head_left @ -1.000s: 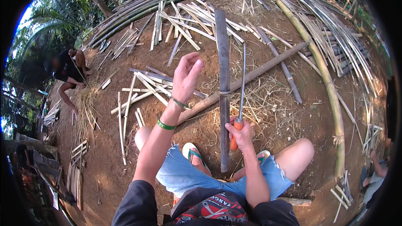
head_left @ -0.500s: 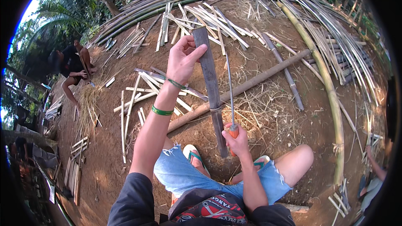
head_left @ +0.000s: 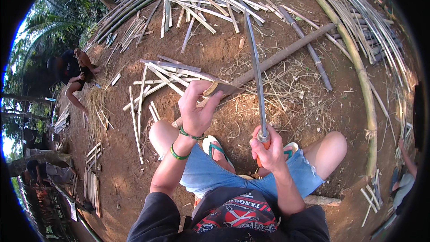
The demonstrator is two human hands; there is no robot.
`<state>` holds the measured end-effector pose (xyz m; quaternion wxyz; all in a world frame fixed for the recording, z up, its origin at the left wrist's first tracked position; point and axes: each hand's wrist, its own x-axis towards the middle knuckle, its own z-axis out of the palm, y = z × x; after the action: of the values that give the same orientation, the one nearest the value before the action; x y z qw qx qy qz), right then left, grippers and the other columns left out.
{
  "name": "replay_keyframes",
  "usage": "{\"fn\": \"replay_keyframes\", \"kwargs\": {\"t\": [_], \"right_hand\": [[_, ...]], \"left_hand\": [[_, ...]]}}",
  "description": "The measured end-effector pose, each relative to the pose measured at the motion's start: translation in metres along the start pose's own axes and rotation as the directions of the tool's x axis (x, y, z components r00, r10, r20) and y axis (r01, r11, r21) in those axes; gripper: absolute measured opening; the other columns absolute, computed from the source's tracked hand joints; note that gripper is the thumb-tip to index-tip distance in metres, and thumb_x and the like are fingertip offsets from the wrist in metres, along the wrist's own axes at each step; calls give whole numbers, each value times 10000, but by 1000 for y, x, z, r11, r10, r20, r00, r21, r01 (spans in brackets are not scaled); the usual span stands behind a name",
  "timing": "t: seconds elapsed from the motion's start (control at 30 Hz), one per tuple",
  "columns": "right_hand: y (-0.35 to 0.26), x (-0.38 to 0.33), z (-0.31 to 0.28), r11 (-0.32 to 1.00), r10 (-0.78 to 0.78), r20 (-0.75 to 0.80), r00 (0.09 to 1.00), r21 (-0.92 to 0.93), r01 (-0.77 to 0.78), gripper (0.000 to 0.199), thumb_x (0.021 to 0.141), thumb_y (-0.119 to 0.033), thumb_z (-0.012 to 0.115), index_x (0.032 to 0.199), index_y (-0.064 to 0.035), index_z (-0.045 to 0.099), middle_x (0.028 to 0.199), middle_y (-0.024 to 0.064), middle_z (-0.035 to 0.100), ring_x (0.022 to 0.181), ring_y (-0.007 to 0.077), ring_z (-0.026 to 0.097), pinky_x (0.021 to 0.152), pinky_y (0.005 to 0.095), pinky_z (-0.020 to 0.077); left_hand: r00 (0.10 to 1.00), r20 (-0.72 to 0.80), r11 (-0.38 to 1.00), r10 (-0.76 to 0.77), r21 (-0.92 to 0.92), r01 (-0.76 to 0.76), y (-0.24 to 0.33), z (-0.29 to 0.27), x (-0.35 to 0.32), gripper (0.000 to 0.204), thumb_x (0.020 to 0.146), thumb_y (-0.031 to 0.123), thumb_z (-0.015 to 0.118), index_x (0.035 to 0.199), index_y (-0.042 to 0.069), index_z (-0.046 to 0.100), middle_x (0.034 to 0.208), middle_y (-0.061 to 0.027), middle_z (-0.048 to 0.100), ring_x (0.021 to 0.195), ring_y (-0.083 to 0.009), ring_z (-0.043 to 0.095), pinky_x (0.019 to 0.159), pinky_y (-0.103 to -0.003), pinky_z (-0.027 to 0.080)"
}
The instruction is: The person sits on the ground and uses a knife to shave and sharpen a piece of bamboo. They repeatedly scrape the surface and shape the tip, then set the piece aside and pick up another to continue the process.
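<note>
Between the thumb and fingers of my left hand (head_left: 197,107), one end of a split bamboo piece (head_left: 224,88) is held. Its pale, slightly curved cut end faces me and the rest points away, strongly foreshortened, over a pole on the ground. My right hand (head_left: 268,152) is wrapped round the orange handle of a long, narrow-bladed machete (head_left: 256,62). The blade stands up and away from me, tip leaning a little left. It is to the right of the bamboo piece, apart from it.
A brown pole (head_left: 286,58) lies slantwise ahead of my feet among shavings (head_left: 286,94). Pale split strips (head_left: 165,78) are piled at left, with more strips (head_left: 210,4) farther off. A long bamboo pole (head_left: 358,67) runs down the right. A person (head_left: 76,74) sits at far left.
My left hand has come down and nearer, tipping the bamboo piece from upright to pointing away. The machete has moved slightly right, and its blade now shows broader.
</note>
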<state>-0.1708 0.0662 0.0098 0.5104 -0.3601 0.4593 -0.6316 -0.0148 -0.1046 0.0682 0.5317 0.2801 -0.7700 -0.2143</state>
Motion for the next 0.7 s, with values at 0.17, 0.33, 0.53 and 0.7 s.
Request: {"fn": "replay_keyframes", "kwargs": {"t": [0.17, 0.33, 0.53, 0.7], "right_hand": [[16, -17, 4, 997, 51, 71, 996, 50, -55, 387, 919, -347, 705, 1020, -19, 526, 667, 13, 552, 526, 71, 521, 480, 219, 415], [21, -21, 18, 983, 63, -62, 996, -166, -72, 328, 962, -329, 642, 1027, -22, 544, 670, 1, 550, 529, 58, 488, 482, 213, 390], [13, -20, 20, 962, 161, -3, 987, -222, -158, 410, 949, -390, 607, 933, 19, 623, 550, 65, 487, 513, 133, 485, 498, 317, 377], [-6, -13, 24, 952, 76, 101, 992, -303, -42, 444, 951, -426, 590, 910, 14, 627, 541, 99, 515, 500, 205, 558, 504, 344, 423]], "left_hand": [[999, -14, 995, 48, 86, -47, 23, -15, -23, 336, 711, -77, 788, 990, -14, 611, 922, -147, 657, 807, -233, 646, 703, -295, 518], [996, 1, 989, 94, 116, -93, 41, -22, -41, 336, 724, -87, 759, 966, 2, 542, 981, -142, 657, 816, -201, 590, 718, -296, 465], [991, 38, 979, 131, 154, -135, 48, -20, -59, 383, 688, -84, 809, 990, -2, 588, 901, -168, 681, 766, -252, 671, 660, -311, 520], [993, -24, 993, 116, 37, -115, 34, -22, -71, 373, 693, -94, 802, 986, -14, 584, 898, -175, 674, 742, -258, 673, 645, -334, 531]]}}
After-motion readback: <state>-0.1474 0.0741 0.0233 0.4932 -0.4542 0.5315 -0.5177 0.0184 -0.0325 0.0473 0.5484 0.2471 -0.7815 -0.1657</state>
